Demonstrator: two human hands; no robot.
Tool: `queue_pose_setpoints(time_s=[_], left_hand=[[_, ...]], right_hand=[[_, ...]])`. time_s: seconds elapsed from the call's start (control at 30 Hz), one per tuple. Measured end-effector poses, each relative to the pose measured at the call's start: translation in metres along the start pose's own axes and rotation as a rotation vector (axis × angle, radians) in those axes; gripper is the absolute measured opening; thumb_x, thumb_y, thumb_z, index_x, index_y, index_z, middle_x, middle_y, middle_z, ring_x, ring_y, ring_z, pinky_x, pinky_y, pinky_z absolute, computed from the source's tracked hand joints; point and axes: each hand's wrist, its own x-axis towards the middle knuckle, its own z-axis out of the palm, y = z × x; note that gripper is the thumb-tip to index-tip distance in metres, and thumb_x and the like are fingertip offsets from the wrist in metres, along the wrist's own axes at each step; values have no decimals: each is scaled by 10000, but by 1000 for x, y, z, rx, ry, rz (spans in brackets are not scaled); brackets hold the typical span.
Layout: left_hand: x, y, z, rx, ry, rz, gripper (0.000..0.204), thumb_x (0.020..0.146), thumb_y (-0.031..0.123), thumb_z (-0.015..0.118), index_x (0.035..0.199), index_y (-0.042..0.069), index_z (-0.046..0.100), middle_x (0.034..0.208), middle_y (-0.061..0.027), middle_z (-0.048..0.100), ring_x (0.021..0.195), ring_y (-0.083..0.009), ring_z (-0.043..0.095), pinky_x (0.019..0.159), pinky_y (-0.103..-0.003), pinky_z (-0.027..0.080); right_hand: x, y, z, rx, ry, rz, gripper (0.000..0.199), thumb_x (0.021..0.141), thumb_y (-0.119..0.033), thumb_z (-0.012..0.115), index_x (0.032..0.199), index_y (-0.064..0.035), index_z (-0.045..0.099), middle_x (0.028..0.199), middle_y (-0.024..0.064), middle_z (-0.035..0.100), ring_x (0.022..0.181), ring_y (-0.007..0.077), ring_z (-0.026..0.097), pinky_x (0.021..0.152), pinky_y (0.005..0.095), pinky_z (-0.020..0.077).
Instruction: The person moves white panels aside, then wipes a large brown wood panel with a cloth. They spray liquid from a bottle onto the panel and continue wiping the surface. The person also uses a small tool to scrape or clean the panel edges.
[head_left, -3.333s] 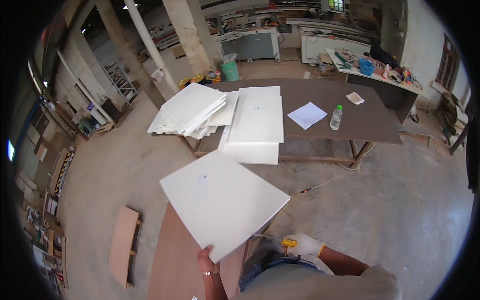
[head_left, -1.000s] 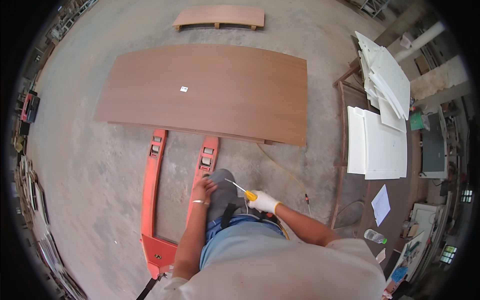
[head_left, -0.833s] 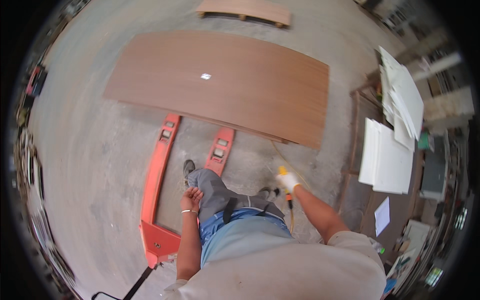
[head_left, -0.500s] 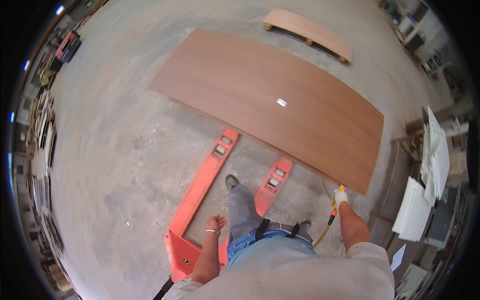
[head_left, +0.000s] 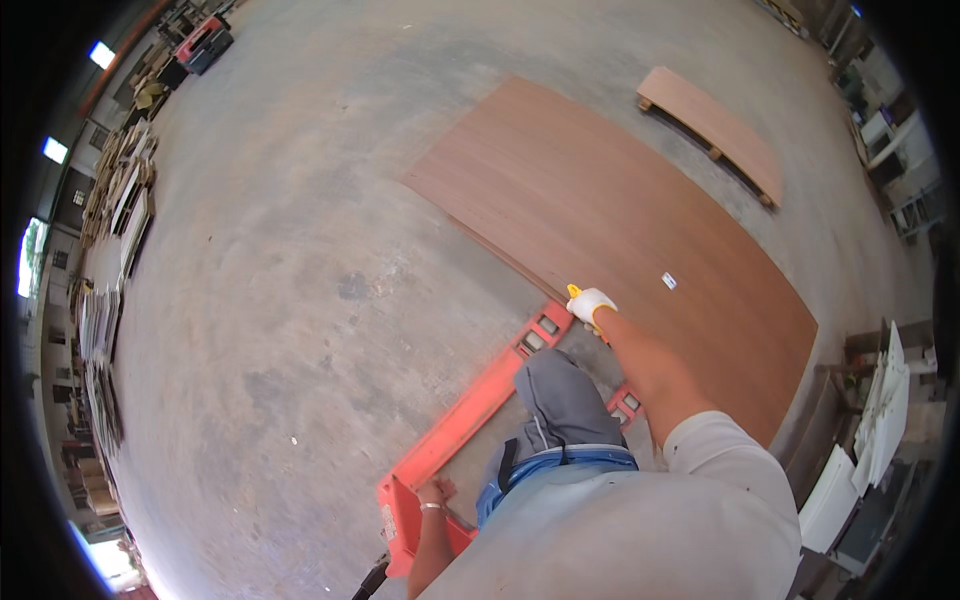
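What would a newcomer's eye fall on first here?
Probably the large, wood-look brown rectangular panel, right of centre, bearing a small white label. Next, the bright red metal pallet truck at lower centre. Then the white-gloved right hand, holding a yellow-handled tool by the panel's near edge.

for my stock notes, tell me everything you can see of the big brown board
The big brown board is a long, thin rectangle, wood-like, with faint grain and a small white label on top. It lies flat, diagonally across the view, beyond the red forks. The gloved right hand, holding a yellow-handled tool, overlaps its near edge; contact is unclear.
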Motion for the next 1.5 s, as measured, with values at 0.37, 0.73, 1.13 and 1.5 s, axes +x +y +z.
queue_pose_setpoints(time_s=[0.37, 0.73, 1.13, 1.5], left_hand=[[-1, 45, -7, 733, -2, 126, 166, 952, 154, 495, 969, 19, 590, 805, -129, 649, 653, -247, 647, 587, -374, 556], [93, 402, 50, -62, 384, 288, 274, 947, 93, 449, 1187, 8, 548, 1041, -160, 685, 818, -244, 690, 673, -360, 587], [167, 441, 83, 1241, 111, 252, 261, 934, 150, 541, 1098, 18, 696, 853, -120, 702, 729, -202, 683, 611, -348, 545], [364, 686, 192, 535, -40, -142, 292, 1004, 235, 470, 1184, 32, 578, 940, -153, 698, 723, -257, 691, 574, -381, 587]], right_hand=[[202, -191, -5, -237, 110, 18, 387, 854, -316, 589, 1136, -82, 713, 1104, 163, 716, 1019, 301, 703, 844, 423, 542], [284, -483, 54, -120, 18, -122, 385, 864, -336, 573, 1105, -76, 722, 1138, 173, 697, 1086, 350, 664, 878, 463, 534], [327, -483, -16, -79, -173, 83, 376, 858, -296, 568, 1124, -76, 717, 1123, 183, 699, 1048, 359, 676, 861, 463, 538], [447, -532, -153, -30, 111, 246, 343, 870, -302, 585, 1107, -100, 728, 1124, 154, 708, 1050, 342, 678, 842, 451, 545]])
